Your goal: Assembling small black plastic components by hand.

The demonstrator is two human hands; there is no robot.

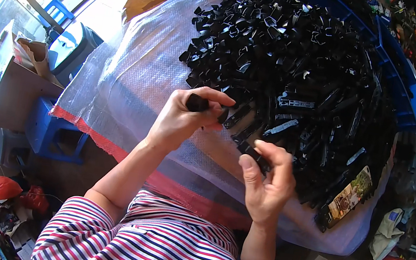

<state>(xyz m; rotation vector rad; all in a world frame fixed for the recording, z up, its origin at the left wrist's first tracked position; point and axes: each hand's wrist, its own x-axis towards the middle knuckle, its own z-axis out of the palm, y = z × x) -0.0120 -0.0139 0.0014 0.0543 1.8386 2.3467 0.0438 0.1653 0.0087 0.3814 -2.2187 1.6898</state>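
Left hand (179,119): sitting at the centre of the frame, its grip is closing, fingers curled, on a small black plastic part (197,103) pinched between thumb and fingertips.
Right hand (265,182): rising just right of centre, palm turned toward the camera, its grip is clamping a second black plastic piece (255,154) between thumb and forefinger.
Pile of black plastic parts (306,75): spreading over the upper middle and right of the frame, its near edge is lying just beside both hands.
Clear plastic sheet (134,72): covering the worktop beneath the pile, it is running from the upper centre down to a red hem at lower left.
Striped sleeve (142,252): filling the bottom centre.
Blue stool (54,133): standing at the left, under the sheet's edge.
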